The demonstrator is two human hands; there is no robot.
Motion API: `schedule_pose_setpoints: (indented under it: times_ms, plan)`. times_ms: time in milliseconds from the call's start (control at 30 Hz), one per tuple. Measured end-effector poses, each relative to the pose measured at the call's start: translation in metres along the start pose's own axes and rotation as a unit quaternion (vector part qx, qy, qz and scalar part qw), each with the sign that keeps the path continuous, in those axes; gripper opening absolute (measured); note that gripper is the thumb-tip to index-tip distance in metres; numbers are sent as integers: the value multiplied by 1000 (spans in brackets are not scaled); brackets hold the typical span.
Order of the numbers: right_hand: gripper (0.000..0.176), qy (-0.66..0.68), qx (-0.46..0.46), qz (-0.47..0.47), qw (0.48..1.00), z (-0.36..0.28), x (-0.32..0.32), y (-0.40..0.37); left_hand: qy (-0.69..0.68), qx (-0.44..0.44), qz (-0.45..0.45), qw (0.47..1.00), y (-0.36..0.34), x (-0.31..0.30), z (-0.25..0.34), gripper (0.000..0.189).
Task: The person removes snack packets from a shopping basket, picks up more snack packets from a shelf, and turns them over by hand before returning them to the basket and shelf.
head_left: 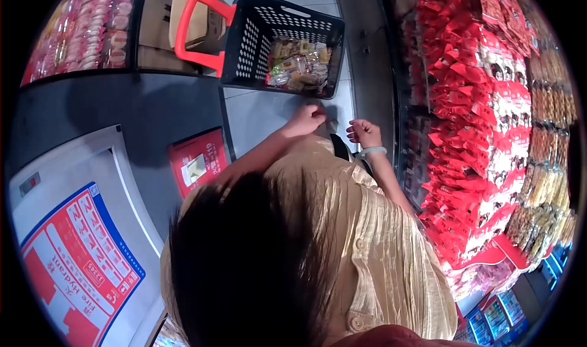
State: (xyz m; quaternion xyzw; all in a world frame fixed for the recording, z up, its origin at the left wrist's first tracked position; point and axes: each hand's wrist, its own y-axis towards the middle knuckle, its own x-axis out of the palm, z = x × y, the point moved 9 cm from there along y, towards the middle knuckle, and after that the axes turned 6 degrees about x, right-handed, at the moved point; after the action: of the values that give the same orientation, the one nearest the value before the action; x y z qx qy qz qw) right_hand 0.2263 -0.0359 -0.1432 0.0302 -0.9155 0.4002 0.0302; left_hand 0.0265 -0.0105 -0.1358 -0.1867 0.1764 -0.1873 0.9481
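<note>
My left hand (304, 119) is just below the near edge of a black shopping basket (244, 50), apart from it. Its fingers are curled in, and I cannot make out whether anything is inside them. To its right, my right hand (365, 133) wears a pale bracelet (373, 151) and has loosely bent fingers, apart, with nothing visible in them. The basket has a red handle (183, 38) reaching out to the left. Several wrapped snack packets (298, 66) lie on its bottom.
Red snack bags (465, 133) hang in dense rows on the right. A fire hydrant cabinet (82, 267) and a red sign (199, 162) are at the left. Cardboard boxes (199, 20) stand behind the handle. Packaged goods (85, 26) fill the upper left. Pale floor tiles (251, 118) lie beneath the basket.
</note>
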Motion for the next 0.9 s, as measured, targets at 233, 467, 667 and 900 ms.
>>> schedule_pose_setpoints:
  times_ms: [233,467,667,900]
  plan:
    - [17,-3,92,-14,996,10,31,38,-62,-30,6,998,-2,-26,-22,29]
    - [14,27,171,34,984,5,81,109,19,-8,40,999,33,-98,-52,29]
    - [34,-167,164,91,968,3,148,223,183,56,116,975,42,-205,-86,27]
    - [93,-360,126,91,920,17,219,391,229,64,126,963,55,-238,-142,24]
